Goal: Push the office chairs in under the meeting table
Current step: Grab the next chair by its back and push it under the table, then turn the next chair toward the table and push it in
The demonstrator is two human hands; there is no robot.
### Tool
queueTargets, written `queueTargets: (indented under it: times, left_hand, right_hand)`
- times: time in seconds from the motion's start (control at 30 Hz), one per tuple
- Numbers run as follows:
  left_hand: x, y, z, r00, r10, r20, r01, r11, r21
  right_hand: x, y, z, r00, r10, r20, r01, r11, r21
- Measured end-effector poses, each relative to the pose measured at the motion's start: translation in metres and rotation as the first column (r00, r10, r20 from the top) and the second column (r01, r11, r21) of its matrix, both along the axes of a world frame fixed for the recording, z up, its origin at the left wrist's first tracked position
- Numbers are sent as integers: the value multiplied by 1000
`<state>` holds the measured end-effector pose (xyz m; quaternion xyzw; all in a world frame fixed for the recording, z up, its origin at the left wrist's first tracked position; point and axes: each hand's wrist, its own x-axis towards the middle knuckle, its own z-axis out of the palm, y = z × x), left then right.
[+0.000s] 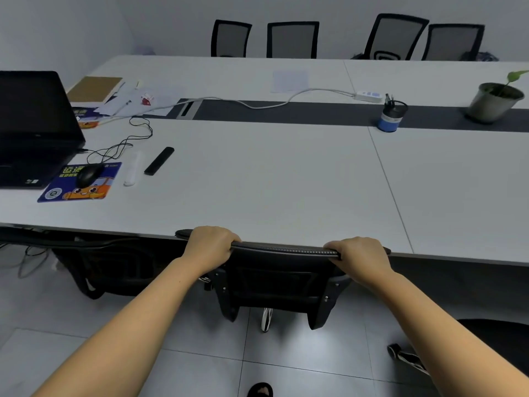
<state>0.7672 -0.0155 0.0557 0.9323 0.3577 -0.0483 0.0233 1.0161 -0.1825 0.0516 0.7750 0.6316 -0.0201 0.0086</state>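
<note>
Both grips are wrapped over the top rail of a black office chair: the left hand near its left end, the right hand near its right end, fingers curled down over the far side. Its backrest stands right against the near edge of the white desk, seat hidden beneath; four more chairs line the far side.

Surface: white meeting table.
Ahead-left of hands: laptop, mouse pad, remote.
Ahead-right: pen cup, potted plant.
</note>
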Motion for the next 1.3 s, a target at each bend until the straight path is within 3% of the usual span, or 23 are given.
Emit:
queueTargets:
  times: [0.13,0.33,0.43,0.57,0.7,0.8,1.07,1.3]
  left_hand:
    - [0,-6,0,999,30,-22,-31,999,-33]
    - [-5,-19,22,996,-17,-83,-3,973,-229]
    - [-5,-51,38,975,23,219,45,952,-302]
    - [-7,-116,48,773,206,600,164,849,-503]
    - [-9,-172,41,598,394,698,280,713,-643]
    - [-9,-203,28,550,446,706,346,648,-678]
    - [0,-229,8,617,377,691,466,532,-706]
    - [17,-242,3,729,181,660,544,431,-720]
  right_hand:
    - [2,-1,-1,999,-25,-41,22,998,-55]
    - [0,-27,25,953,-61,-297,51,998,-42]
    - [-1,-65,41,903,-83,-422,134,987,93]
    - [-14,-129,50,711,-98,-696,331,920,209]
    - [-36,-196,45,504,-105,-857,539,813,218]
    - [-59,-237,37,379,-117,-918,672,717,186]
    - [-123,-307,20,209,-189,-960,922,365,129]
    - [-170,-339,18,120,-198,-973,993,39,115]
